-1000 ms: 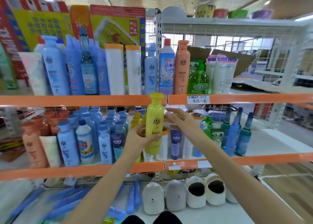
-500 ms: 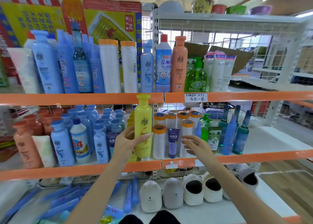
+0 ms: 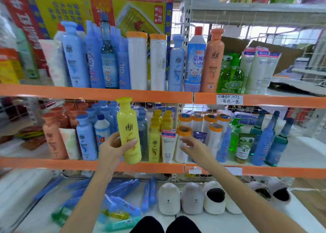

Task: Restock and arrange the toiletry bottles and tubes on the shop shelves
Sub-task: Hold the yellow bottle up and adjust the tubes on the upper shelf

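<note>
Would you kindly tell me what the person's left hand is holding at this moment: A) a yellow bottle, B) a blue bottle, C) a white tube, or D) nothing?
A: the left hand grips the yellow bottle upright in front of the middle shelf, while the right hand is open and reaches toward the white tube.

yellow bottle at the middle shelf

the yellow bottle (image 3: 129,129), flat-capped with dark lettering, stands upright in the left hand (image 3: 112,147), gripped round its lower half; more yellow bottles (image 3: 156,135) stand just right of the grip, shelved.
</note>
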